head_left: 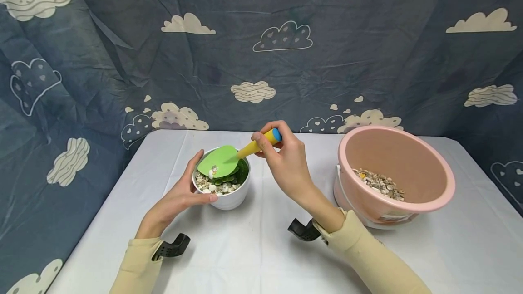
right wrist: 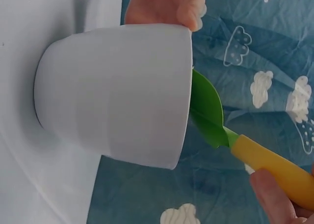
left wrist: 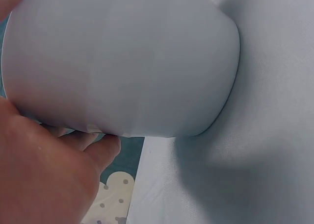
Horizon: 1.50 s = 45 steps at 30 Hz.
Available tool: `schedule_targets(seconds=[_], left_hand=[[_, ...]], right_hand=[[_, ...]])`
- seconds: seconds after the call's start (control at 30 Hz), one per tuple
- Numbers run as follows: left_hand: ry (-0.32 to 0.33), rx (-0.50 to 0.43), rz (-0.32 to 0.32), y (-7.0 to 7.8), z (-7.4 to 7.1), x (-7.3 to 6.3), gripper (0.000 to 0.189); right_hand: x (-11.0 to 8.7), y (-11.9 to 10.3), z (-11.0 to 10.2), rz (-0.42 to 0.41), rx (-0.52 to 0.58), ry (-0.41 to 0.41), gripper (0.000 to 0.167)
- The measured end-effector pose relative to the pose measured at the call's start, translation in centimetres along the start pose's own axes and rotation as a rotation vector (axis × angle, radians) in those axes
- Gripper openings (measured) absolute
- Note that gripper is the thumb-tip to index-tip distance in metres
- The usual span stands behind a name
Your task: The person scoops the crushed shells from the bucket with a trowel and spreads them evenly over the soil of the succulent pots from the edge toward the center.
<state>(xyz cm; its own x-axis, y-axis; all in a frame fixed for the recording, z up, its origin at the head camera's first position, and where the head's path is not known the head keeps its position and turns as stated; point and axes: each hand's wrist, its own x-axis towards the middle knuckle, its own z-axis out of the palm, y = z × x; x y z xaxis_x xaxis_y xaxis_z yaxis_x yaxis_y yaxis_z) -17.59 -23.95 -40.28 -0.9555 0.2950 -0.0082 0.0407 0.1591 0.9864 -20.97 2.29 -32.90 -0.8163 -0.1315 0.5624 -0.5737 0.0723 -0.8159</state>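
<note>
A white pot stands on the table, holding small pebbles and a dark green leafy plant. My left hand grips the pot from its left side, thumb at the front and fingers behind; in the left wrist view those fingers lie along the pot wall. The right hand holds a toy shovel by its yellow handle, which has a blue end. Its green blade lies over the pot's opening, above the plant, with a few pebbles at its tip. The right wrist view shows the blade reaching past the rim.
To the right stands a pink bucket with a layer of pebbles inside and a white handle hanging at its side. A white cloth covers the table. Behind it hangs a dark blue curtain with cloud prints.
</note>
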Motion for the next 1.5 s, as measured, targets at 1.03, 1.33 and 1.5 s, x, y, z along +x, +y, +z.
schedule_targets(seconds=[1.03,1.33,1.5], left_hand=[[0.001,-0.024,-0.009,0.0,0.0,0.0,0.111],[0.000,-0.016,-0.011,0.0,0.0,0.0,0.111],[-0.003,-0.003,-0.007,-0.1,-0.1,0.0,0.110]], right_hand=[[-0.2,-0.8,0.9,-0.452,-0.264,-0.096,0.030],[-0.7,-1.1,1.2,-0.614,-0.326,-0.100,0.038],[-0.9,-1.3,1.3,-0.684,-0.327,-0.114,0.036]])
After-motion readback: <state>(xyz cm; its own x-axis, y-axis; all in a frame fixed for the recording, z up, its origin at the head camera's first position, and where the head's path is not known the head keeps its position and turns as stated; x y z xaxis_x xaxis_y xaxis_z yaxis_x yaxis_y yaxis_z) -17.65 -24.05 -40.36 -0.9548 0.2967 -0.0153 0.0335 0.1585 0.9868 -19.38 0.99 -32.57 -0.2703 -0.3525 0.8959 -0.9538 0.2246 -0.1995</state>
